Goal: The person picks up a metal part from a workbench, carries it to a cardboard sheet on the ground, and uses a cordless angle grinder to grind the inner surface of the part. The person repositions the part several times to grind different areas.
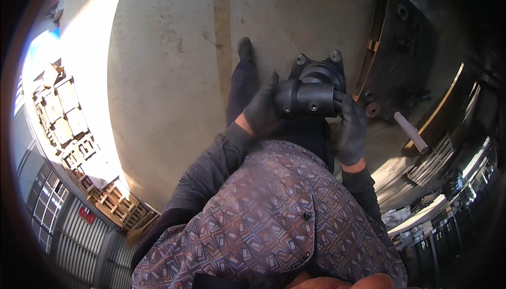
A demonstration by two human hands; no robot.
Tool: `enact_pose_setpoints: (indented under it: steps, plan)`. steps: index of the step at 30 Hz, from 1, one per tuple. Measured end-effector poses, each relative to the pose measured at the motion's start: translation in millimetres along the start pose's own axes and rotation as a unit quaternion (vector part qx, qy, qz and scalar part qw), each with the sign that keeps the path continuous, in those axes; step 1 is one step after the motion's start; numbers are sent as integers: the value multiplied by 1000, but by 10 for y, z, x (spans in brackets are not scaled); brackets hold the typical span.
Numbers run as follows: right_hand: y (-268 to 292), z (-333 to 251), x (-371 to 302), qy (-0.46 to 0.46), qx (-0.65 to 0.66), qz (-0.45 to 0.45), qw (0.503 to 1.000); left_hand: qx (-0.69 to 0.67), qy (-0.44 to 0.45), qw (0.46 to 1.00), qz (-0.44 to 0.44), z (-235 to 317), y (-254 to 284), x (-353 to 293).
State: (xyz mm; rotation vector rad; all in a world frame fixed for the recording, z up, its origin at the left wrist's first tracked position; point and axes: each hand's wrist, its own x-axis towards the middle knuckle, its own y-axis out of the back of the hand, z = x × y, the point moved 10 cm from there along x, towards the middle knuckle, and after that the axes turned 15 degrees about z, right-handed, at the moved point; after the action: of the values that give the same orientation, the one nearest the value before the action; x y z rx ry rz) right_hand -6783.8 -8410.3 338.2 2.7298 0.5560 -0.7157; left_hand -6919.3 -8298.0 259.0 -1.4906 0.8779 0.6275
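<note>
A black metal housing, with a thick tube section and a square flange with bolt holes at its corners, is held before my belly [314,95]. My left hand [262,109], in a dark glove, grips the tube's left end with the thumb up along its side. At the tube's right end is my right hand [351,126], also gloved, its fingers bent against the open end and partly hidden there. The flange points away from me, and its lower part is hidden behind the tube.
To my right stands a dark table [406,62] with several round metal parts on it. Beside it is a pale roll or tube [410,132]. Wooden pallets [120,204] lie at the left near a bright doorway. A yellow-brown stripe [222,31] crosses the concrete floor.
</note>
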Motion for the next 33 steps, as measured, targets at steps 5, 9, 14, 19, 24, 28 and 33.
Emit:
enact_pose_setpoints:
  steps: [5,9,14,19,24,28,33]
  plan:
    - [-1038,-390,147,40,-68,-38,996,-88,38,994,-51,702,340,-121]
    - [-2129,-724,129,95,-102,-71,988,-54,-64,996,-31,1713,659,-478]
    - [-3482,-1194,87,152,-151,-151,965,-20,-192,981,-9,3004,928,-1258]
    - [-4417,-1517,717,236,-170,-104,951,-101,-284,953,17,4037,1306,-1859]
    - [-5653,-714,1825,-7,-137,-192,972,-87,-361,921,118,5169,1984,-2193]
    - [-6999,336,2127,-296,-151,-268,904,-135,-395,888,194,6010,2303,-2576]
    - [-8792,670,1522,-583,-1,-389,713,-164,-429,858,229,7106,2244,-3173]
